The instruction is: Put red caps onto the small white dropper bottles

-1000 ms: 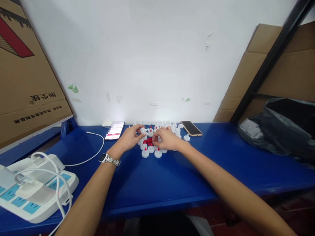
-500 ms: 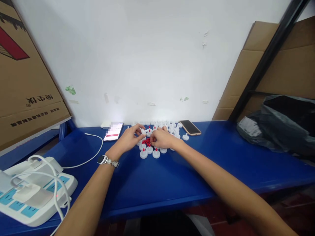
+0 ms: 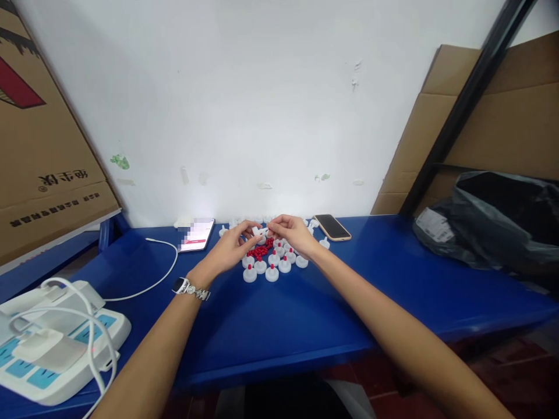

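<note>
A white cap [image 3: 261, 231] is now pinched between left hand [image 3: 231, 250] and right hand [image 3: 292, 233], both grips closed on it, lifted off the worktop [image 3: 279, 326]. Red beads [image 3: 261, 251] lie just below the grip, no longer covered by the hands; capped pieces [image 3: 271, 273] sit nearer.

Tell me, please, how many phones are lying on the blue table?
2: a lit phone left of the hands, by the white cable, and a dark phone to their right.
</note>
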The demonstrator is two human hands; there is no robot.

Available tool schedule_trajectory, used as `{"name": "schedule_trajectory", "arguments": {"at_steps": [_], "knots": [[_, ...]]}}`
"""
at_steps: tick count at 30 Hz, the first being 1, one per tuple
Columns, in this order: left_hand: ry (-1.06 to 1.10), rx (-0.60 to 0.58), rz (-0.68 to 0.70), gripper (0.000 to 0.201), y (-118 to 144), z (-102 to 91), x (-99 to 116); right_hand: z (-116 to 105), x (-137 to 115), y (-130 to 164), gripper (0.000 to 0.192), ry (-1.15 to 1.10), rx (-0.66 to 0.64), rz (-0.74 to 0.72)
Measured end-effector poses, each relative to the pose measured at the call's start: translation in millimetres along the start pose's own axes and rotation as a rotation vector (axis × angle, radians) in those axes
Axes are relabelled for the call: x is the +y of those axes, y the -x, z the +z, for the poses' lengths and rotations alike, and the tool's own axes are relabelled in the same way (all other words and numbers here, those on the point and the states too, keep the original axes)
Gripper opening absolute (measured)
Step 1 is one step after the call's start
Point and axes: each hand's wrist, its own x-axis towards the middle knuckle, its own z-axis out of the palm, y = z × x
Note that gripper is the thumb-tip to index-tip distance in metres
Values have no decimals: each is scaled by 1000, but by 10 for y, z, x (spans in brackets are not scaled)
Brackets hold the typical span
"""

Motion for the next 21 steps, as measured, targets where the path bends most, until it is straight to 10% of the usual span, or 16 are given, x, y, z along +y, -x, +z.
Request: {"name": "schedule_trajectory", "arguments": {"at_steps": [13,21], "knots": [[38,42,46,41,13,-4,81,76,-18,37,44,-128,27,-21],[84,64,49,46,18,26,114,145,-105,155,46,467,40,-277]]}}
